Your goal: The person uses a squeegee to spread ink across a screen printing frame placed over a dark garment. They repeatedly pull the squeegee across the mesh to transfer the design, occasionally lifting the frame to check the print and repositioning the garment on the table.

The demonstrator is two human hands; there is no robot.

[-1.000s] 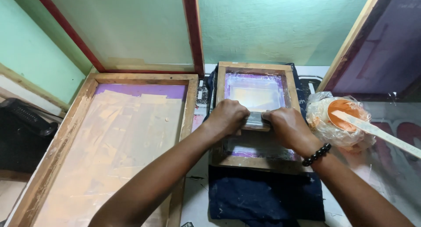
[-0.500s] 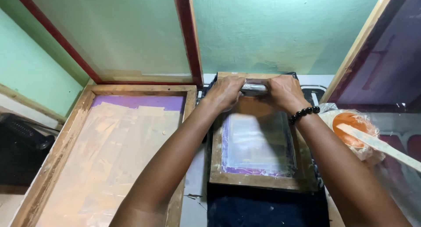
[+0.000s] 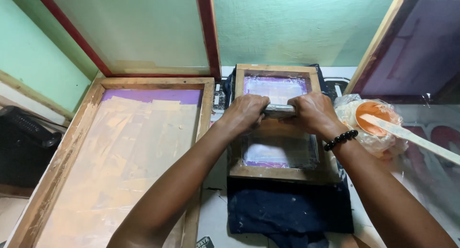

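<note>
— On the dark cloth (image 3: 287, 212), a small wooden frame (image 3: 280, 172) is laid; where is the scraper bar (image 3: 279, 110) held?

— Across the frame's middle, long axis left to right. It is clamped at both ends: left hand (image 3: 244, 115) and right hand (image 3: 311, 113) equally near, fingers closed over it.
</note>
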